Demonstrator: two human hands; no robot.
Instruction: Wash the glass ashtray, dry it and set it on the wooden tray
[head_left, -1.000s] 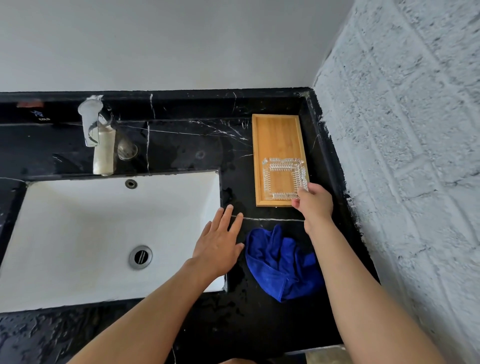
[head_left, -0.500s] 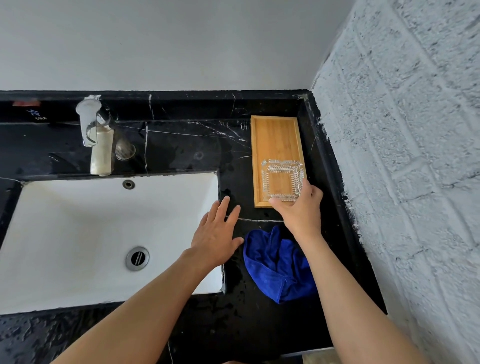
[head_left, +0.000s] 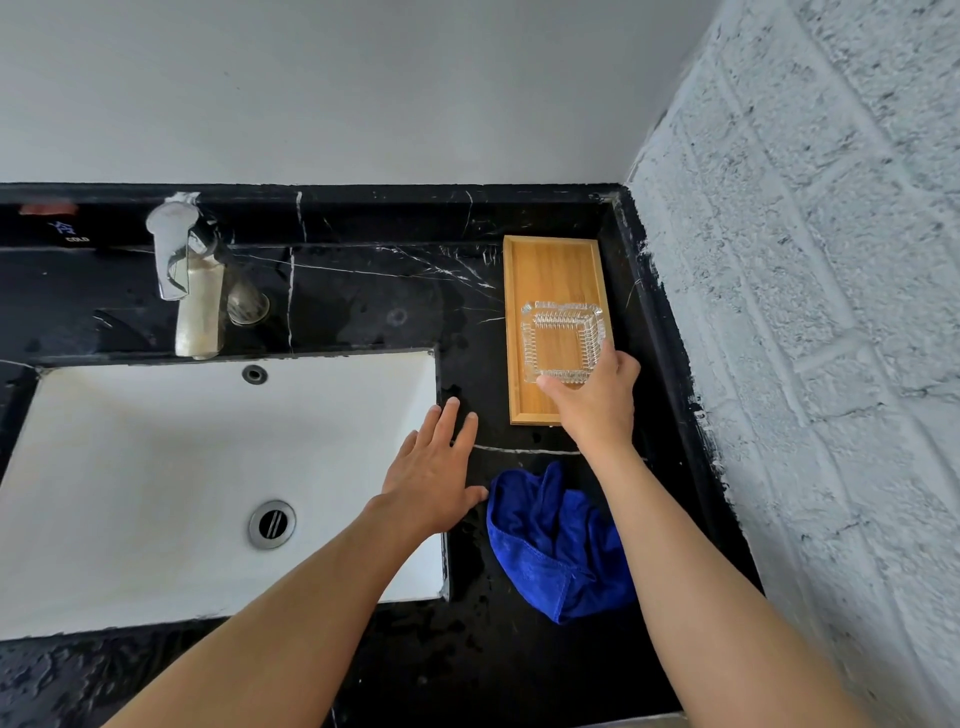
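The square ribbed glass ashtray (head_left: 562, 340) lies on the near half of the wooden tray (head_left: 550, 270), which stands on the black marble counter against the right wall. My right hand (head_left: 597, 397) grips the ashtray's near right corner, thumb along its front edge and fingers on its right side. My left hand (head_left: 434, 467) rests flat with fingers spread on the counter at the sink's right rim, holding nothing.
A white basin (head_left: 156, 467) with a metal drain fills the left. A chrome tap (head_left: 179, 270) stands behind it. A crumpled blue cloth (head_left: 556, 540) lies on the wet black counter just in front of the tray. A rough white brick wall (head_left: 805, 312) closes the right side.
My right hand shifted from the ashtray's near right corner to wrap its front edge, and the ashtray moved slightly away from me along the tray. My left hand stayed put.
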